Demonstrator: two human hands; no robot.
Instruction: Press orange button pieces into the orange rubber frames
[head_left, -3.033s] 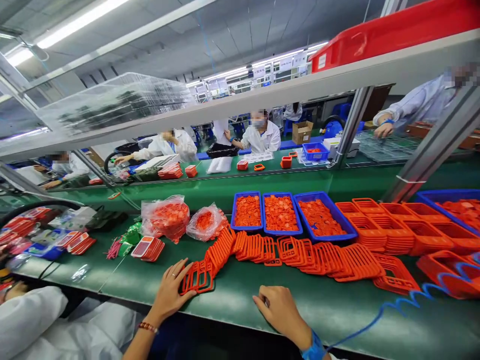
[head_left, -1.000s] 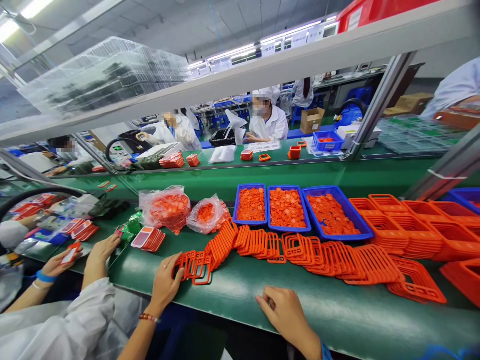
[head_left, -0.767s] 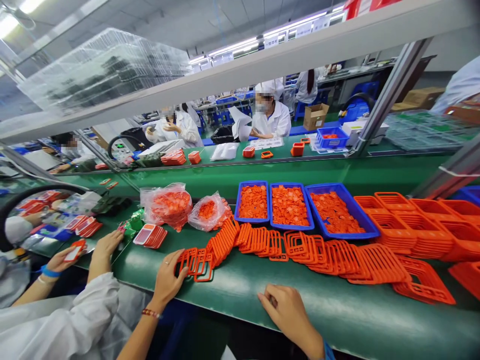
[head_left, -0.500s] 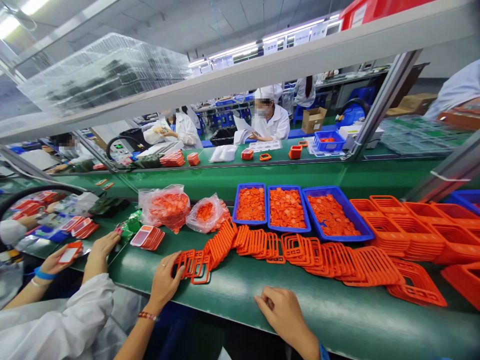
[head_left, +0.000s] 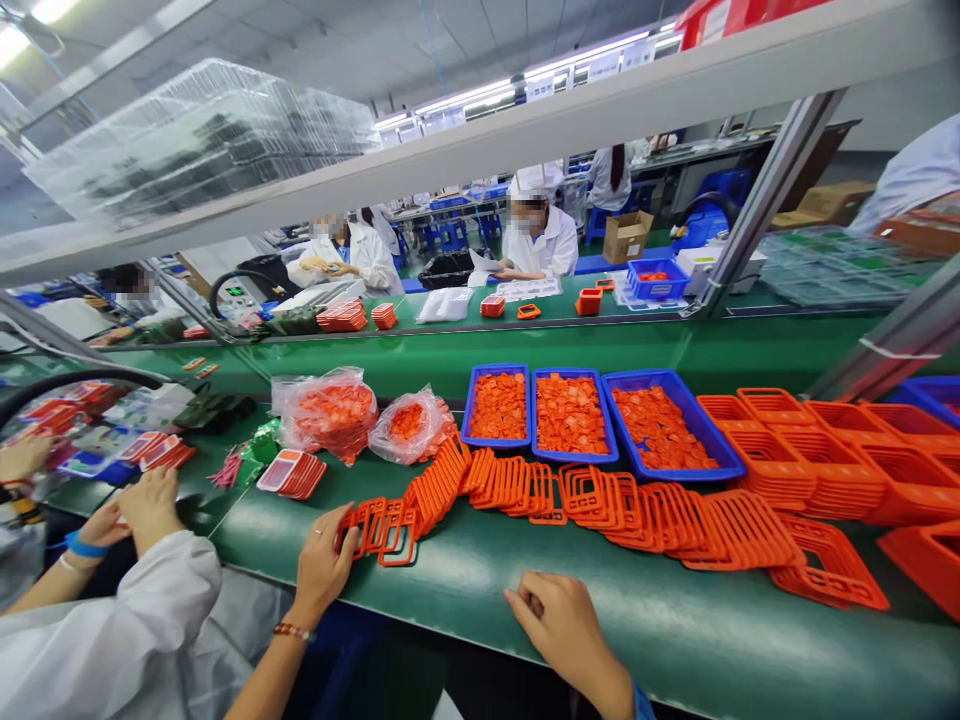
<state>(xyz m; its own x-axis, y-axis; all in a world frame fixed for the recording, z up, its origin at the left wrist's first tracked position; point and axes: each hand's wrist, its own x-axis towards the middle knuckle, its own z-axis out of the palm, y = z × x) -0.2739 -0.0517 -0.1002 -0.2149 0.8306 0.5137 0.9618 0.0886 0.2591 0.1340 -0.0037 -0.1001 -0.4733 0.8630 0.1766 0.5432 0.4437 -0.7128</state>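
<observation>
My left hand, wearing a ring and a beaded bracelet, is at the left end of a long row of orange plastic frames. Its thumb and fingers close around the endmost frame, which they partly cover. My right hand rests on the green bench in front of the row, apart from the frames. Its fingers are curled, with nothing visible in them. The leaning frames run rightward in overlapping order to bigger, flatter ones.
Behind the row stand blue trays of small orange pieces and plastic bags of orange parts. Stacked orange frames fill the right. A co-worker's hands work at left, near a stack of orange-and-white pieces. A shelf beam crosses above.
The co-worker's nearer hand has moved left from the green packets to their other hand, uncovering thin pink pieces. My own hands stay almost in place.
</observation>
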